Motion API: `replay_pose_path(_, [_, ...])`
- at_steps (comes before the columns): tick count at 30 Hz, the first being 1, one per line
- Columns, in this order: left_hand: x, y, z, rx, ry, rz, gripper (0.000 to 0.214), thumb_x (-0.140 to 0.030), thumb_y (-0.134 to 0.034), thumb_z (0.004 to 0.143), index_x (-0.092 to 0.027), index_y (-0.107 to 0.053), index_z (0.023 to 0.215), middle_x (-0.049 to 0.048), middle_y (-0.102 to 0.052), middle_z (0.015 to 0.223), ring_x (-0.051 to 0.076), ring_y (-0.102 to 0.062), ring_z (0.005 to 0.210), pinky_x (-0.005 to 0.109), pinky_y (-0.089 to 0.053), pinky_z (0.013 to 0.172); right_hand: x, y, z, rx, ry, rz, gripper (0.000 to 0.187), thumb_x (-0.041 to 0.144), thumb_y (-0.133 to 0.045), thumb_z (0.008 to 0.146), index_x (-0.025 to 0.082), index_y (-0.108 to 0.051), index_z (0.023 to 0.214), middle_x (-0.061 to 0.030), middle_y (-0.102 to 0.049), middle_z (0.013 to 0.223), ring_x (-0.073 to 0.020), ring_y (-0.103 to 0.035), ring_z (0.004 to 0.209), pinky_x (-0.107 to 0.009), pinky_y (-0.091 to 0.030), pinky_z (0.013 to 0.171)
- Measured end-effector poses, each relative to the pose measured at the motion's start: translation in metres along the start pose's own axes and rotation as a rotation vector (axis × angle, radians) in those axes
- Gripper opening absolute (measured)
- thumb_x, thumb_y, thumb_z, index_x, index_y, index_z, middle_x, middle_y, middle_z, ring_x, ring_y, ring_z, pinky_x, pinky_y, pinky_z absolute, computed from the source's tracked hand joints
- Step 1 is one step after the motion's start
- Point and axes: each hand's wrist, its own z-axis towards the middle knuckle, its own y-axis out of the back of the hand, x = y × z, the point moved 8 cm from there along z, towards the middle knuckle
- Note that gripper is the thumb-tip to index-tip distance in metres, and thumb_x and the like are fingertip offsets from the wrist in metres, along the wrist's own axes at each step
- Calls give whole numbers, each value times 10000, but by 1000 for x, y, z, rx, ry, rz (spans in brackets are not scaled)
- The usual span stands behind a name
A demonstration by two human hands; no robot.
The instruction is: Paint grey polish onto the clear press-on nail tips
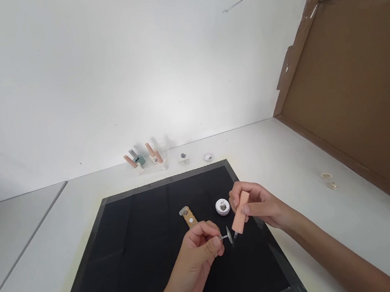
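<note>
My left hand (198, 248) is closed in a pinch on a small silver stud with a round flat head (227, 235), held just above the black mat (139, 256). My right hand (258, 205) grips a peach-coloured applicator handle (241, 217), tilted down so its dark tip nearly touches the stud's head. A small white round jar (223, 206) with dark contents sits open on the mat just behind the hands. A tan strip with a metal clip and a white dot (189, 216) lies to the left of the jar.
Along the wall at the back stand several small bottles with peach and teal caps (142, 160), a tiny pot (183, 157) and a white lid (208, 157). Two small pale rings (328, 180) lie on the white table to the right. A brown cardboard panel (364, 101) borders the right side.
</note>
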Motion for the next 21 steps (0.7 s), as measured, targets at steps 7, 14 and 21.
replay_pose_path(7, [1, -4, 0, 20, 26, 33, 136, -186, -782, 636, -156, -649, 633, -37, -503, 653, 65, -454, 551, 220, -323, 556, 0, 2, 2, -20, 4, -23, 200, 305, -708, 737, 165, -572, 779, 11, -521, 702, -81, -454, 530, -220, -373, 513])
replay_pose_path(14, [1, -7, -1, 28, 41, 80, 144, -190, -799, 605, -151, -662, 601, -29, -518, 632, 70, -460, 529, 222, -330, 538, 3, 12, 1, -107, 28, -32, 182, 302, -690, 756, 166, -569, 770, 20, -519, 644, -85, -453, 517, -216, -358, 504])
replay_pose_path(21, [2, -1, 0, -14, 40, 49, 142, -197, -792, 622, -148, -658, 626, -35, -515, 648, 56, -456, 532, 206, -338, 544, 4, 14, 1, -117, 49, 14, 178, 302, -677, 773, 167, -561, 781, 17, -546, 613, -88, -461, 523, -210, -364, 513])
